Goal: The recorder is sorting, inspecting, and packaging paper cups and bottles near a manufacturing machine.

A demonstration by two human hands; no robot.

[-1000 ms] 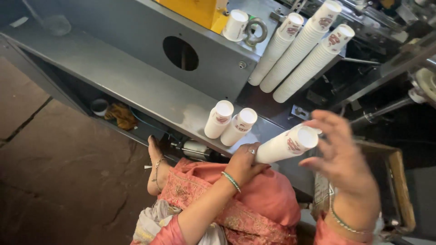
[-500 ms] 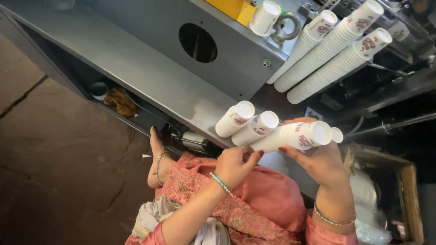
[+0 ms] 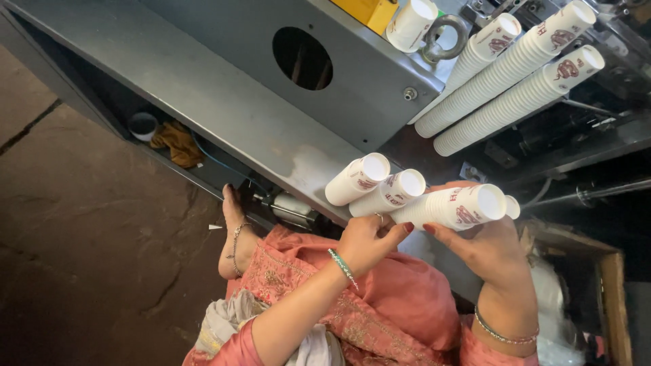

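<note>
1. Head view: my left hand point(image 3: 363, 240) and right hand point(image 3: 485, 254) are both closed around the same stack of nested white printed paper cups point(image 3: 454, 207), held sideways above my lap, just in front of the grey metal machine ledge point(image 3: 224, 108).
2. Two shorter white cup stacks point(image 3: 376, 183) lie on that ledge, touching my left fingers.
3. I judge I am gathering stacks into one; joining them calls for lining up the rims squarely.

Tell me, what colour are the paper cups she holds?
White paper cups with a reddish print, in the head view.

You held matt white paper cup stacks point(image 3: 453, 207) over a dull, smooth grey metal machine panel point(image 3: 224, 102), above the rough concrete floor point(image 3: 81, 257).
</note>
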